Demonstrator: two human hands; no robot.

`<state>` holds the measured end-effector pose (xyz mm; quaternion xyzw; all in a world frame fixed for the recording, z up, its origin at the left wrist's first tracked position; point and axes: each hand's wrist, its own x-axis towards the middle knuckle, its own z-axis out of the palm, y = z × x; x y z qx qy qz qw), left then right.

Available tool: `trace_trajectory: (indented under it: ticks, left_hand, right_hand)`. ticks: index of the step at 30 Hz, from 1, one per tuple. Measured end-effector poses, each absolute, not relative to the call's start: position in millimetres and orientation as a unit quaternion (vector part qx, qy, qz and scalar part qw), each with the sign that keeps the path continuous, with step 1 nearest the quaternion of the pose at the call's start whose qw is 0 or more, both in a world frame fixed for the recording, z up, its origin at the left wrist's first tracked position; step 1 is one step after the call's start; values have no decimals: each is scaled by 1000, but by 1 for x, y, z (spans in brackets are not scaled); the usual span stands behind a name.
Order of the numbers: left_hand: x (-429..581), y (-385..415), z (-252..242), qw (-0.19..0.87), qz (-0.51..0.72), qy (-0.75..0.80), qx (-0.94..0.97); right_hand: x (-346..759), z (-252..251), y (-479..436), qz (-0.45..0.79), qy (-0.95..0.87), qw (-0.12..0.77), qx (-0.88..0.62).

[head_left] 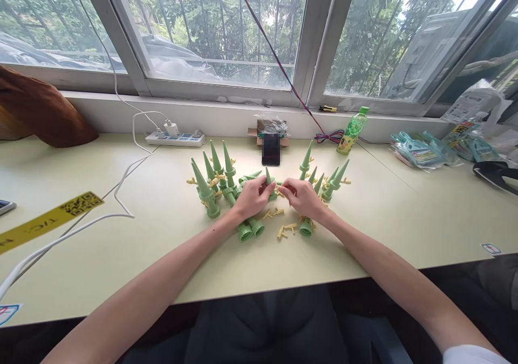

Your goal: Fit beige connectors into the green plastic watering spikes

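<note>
My left hand (254, 195) is closed around a green plastic cone (268, 175) whose pointed tip rises above the fingers. Close on its right, my right hand (302, 195) pinches a small yellow peg-like piece at the cone's side; the fingertips hide most of it. Loose yellow pieces (290, 227) lie on the table between and below the hands. Upright green cones with yellow pieces stuck in their sides (207, 191) stand to the left, and more such cones (335, 183) stand to the right. Green cones lying down show their open ribbed ends (245, 231) near the left wrist.
Behind the hands a phone (271, 149) leans on a small cardboard box. A green-capped drink bottle (353, 130) stands back right, with bagged items (421, 150) farther right. A power strip (175, 139) and white cable (125, 191) are at left. The table's front edge (259, 294) is near my body.
</note>
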<state>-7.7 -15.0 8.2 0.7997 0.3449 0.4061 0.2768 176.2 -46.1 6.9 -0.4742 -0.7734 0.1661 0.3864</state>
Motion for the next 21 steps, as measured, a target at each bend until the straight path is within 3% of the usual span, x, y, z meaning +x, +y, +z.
trace_trajectory:
  ticks: [21]
  left_hand:
    - [-7,-16,9,242,409,347,808]
  right_hand:
    - [178,6,-46,156,-778,406,-453]
